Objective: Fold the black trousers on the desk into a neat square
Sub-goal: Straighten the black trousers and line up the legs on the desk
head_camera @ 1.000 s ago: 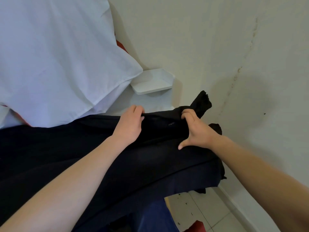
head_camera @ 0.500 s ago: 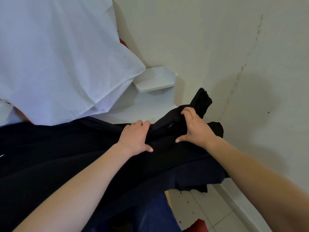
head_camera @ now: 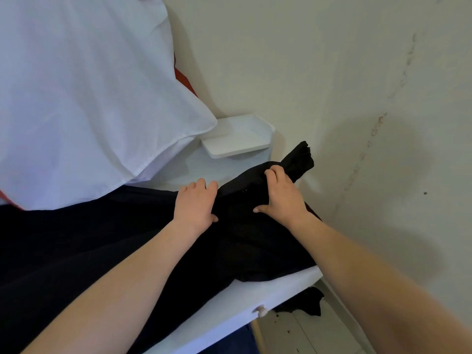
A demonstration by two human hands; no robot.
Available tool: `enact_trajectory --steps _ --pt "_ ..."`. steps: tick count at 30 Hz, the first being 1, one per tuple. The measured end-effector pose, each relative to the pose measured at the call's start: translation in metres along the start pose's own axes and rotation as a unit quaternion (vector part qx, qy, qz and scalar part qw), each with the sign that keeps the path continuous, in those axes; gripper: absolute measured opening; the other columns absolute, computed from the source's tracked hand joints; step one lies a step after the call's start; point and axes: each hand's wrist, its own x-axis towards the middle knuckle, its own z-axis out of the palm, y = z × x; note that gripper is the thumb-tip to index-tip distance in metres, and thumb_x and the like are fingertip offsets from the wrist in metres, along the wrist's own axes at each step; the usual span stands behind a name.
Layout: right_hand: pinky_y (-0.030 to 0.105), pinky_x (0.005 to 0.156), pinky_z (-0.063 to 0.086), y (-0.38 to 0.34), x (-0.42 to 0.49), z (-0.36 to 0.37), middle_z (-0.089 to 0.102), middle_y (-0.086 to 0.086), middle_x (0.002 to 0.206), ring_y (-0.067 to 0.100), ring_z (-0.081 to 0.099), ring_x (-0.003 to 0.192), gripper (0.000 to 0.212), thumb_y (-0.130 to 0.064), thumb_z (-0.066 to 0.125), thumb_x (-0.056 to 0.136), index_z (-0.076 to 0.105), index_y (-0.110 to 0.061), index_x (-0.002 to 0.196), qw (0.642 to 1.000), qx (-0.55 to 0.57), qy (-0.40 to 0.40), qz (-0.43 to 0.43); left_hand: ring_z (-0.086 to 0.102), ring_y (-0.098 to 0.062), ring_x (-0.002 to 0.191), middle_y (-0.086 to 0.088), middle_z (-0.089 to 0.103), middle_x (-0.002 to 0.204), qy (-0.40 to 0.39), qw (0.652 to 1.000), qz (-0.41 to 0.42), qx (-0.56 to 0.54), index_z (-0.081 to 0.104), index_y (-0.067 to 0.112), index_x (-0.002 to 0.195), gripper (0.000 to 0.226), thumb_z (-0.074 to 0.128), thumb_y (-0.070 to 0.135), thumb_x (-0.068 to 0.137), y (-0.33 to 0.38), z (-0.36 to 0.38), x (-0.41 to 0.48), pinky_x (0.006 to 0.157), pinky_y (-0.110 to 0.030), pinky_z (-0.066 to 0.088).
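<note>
The black trousers lie spread across the white desk, from the left edge of the view to the wall. One bunched end sticks up against the wall. My left hand grips the far edge of the fabric, its fingers curled over it. A little to the right, my right hand holds the same edge, with the fingers hooked over a raised fold and the thumb stretched out on the cloth. A scrap of black fabric hangs below the desk's right corner.
A large white cloth covers the far left of the desk and overlaps the trousers. A small white tray sits in the back corner. The wall runs close along the right. A drawer knob shows on the desk front, above the tiled floor.
The trousers' near edge, which hung over the desk front, now lies further up on the desk, baring the white front edge and knob. Both hands keep hold of the far edge.
</note>
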Motion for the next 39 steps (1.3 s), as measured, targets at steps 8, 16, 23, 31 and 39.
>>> enact_trajectory --steps 8,16,23,31,39 --pt "0.029 0.069 0.045 0.011 0.02 -0.023 0.047 0.002 0.106 0.02 0.053 0.083 0.03 -0.023 0.072 0.084 0.046 -0.014 0.097 0.986 0.143 0.056 0.059 0.048 -0.02 0.075 0.0 0.053 0.09 0.064 0.993 -0.016 -0.099 0.045 0.019 0.095 0.046 0.08 0.027 0.066 -0.011 -0.031 0.021 0.067 -0.031 0.035" --pt "0.015 0.06 0.033 0.014 -0.001 -0.048 0.039 -0.004 0.1 0.004 0.041 0.074 0.053 -0.034 0.085 0.068 0.041 -0.016 0.092 0.971 0.208 0.093 0.069 0.049 -0.021 0.072 0.0 0.055 0.083 0.143 0.988 0.024 -0.052 0.049 0.016 0.093 0.026 0.067 0.012 0.074 0.005 -0.056 0.0 0.066 -0.032 0.036" --pt "0.022 0.074 0.043 0.023 -0.027 -0.059 0.048 -0.006 0.098 0.003 0.044 0.082 0.019 -0.004 0.063 0.084 0.052 -0.016 0.094 0.963 0.2 0.18 0.008 0.047 -0.027 0.053 -0.005 0.055 0.066 0.212 0.973 0.078 -0.049 0.056 0.009 0.08 0.026 0.062 -0.011 0.064 0.01 -0.062 -0.036 0.046 -0.029 0.02" --pt "0.028 0.056 0.039 0.025 -0.067 -0.051 0.046 -0.013 0.084 0.008 0.05 0.065 0.027 -0.003 0.056 0.074 0.048 -0.029 0.08 0.982 0.143 0.096 0.077 0.054 -0.025 0.067 0.002 0.056 0.077 0.116 0.985 0.117 -0.051 0.052 0.02 0.088 0.025 0.057 0.001 0.072 0.023 -0.046 -0.064 0.05 -0.03 0.027" --pt "0.031 0.055 0.038 0.024 -0.082 -0.067 0.044 -0.008 0.084 0.017 0.046 0.062 0.024 -0.006 0.058 0.07 0.042 -0.021 0.079 0.989 0.13 0.072 0.012 0.047 -0.02 0.063 0.008 0.052 0.071 0.076 0.976 0.181 -0.09 0.041 0.026 0.08 0.019 0.054 0.015 0.071 0.028 -0.042 -0.082 0.05 -0.028 0.024"
